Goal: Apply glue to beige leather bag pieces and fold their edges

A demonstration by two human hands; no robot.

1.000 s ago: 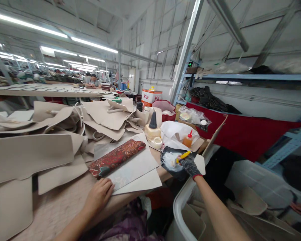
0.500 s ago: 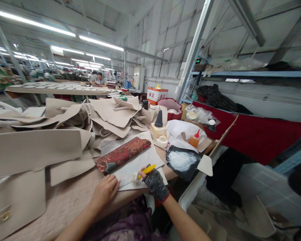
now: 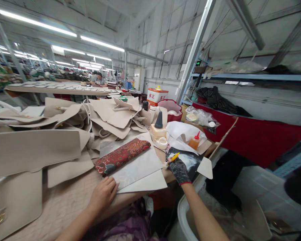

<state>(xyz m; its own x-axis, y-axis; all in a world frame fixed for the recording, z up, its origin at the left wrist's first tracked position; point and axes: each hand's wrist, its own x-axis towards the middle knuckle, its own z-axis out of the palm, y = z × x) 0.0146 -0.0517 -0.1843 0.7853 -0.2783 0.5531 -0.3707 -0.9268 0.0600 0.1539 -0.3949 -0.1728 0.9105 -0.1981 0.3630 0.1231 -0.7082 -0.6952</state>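
My right hand [image 3: 180, 170], in a dark grey fingerless glove with red trim, grips a brush by its yellow handle [image 3: 175, 156]. Its pale bristle end is beside the black sheet [image 3: 171, 151] smeared with white paste; whether they touch I cannot tell. My left hand [image 3: 105, 191] has its fingers bent and close together, holding the near left corner of a grey sheet [image 3: 140, 164]. Beneath that sheet a white panel [image 3: 150, 182] sticks out. A red-brown patterned fabric roll [image 3: 122, 156] lies across the grey sheet, just above my left hand.
Beige bag pieces [image 3: 35, 150] are heaped on the left. Behind the sheets stand a cream bottle with a black cone cap [image 3: 159, 129] and an orange squeeze bottle [image 3: 194, 142]. A white tub [image 3: 183, 214] sits below the right table edge. Another person [image 3: 99, 80] works far back.
My right hand has moved right with the brush, from over the sheets to the paste-smeared black sheet. My left hand has stayed at the grey sheet's corner.
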